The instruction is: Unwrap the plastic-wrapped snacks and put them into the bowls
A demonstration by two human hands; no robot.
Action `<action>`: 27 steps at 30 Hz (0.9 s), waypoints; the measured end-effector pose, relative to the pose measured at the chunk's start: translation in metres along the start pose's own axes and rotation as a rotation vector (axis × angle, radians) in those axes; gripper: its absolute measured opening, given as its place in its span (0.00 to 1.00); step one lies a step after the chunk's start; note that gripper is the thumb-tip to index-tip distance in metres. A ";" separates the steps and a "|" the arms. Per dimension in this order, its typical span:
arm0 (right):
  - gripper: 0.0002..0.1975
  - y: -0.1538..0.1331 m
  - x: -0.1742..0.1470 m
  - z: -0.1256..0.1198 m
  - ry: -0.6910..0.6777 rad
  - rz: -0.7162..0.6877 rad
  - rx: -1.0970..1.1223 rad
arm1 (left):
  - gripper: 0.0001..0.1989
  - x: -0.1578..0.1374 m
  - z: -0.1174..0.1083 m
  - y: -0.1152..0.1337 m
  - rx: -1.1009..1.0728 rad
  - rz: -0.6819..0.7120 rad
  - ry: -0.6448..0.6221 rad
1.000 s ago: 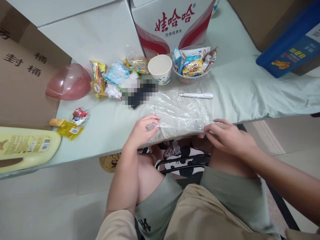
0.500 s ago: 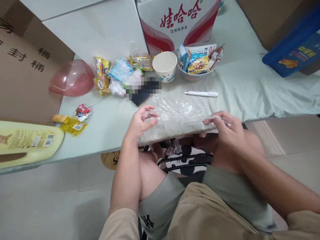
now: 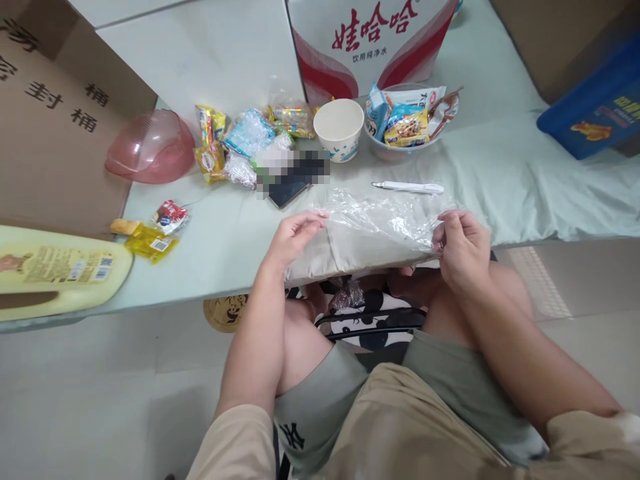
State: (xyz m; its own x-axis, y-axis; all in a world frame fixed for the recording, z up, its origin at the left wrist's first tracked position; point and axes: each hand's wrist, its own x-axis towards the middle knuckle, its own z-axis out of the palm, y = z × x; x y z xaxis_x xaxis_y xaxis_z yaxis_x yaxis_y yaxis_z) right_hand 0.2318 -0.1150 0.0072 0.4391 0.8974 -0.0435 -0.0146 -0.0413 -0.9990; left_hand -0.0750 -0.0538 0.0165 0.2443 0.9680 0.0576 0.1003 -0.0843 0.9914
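A crinkled sheet of clear plastic film stretches between my two hands, over the table's front edge. My left hand pinches its left end between thumb and fingers. At the right end, my right hand is closed on the film, with some of it bunched at the fingertips. Just behind the film lies a white craft knife with its blade pointing left. A dark phone, partly blurred out, rests beyond my left hand.
A paper cup stands beside a clear bowl of snack packets. Wrapped snacks, a pink plastic bowl, a yellow jug and opened wrappers are on the left. A white carton stands behind; a blue container is at right.
My hands have moved slightly up and apart, and the film is now drawn out between them. My right hand has turned, its fingers curled more. The view has shifted slightly.
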 end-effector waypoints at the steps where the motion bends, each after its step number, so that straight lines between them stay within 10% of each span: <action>1: 0.20 -0.001 0.000 -0.001 -0.005 0.024 -0.012 | 0.18 0.001 0.003 0.000 -0.006 -0.005 0.046; 10: 0.14 -0.007 -0.001 0.001 -0.028 0.119 -0.151 | 0.10 0.009 0.005 -0.001 0.137 -0.162 0.443; 18: 0.10 -0.017 -0.010 0.002 -0.139 0.182 -0.343 | 0.11 0.008 0.005 -0.002 0.119 -0.197 0.434; 27: 0.37 -0.015 -0.022 -0.009 -0.382 -0.140 -1.132 | 0.06 0.010 -0.002 -0.014 0.723 -0.255 0.379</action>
State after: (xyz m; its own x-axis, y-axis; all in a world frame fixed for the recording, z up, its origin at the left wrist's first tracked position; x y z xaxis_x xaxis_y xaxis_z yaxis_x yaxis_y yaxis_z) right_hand 0.2308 -0.1381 0.0232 0.0767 0.9892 -0.1247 0.8930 -0.1237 -0.4326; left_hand -0.0754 -0.0423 0.0039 -0.1953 0.9807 0.0062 0.7307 0.1413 0.6679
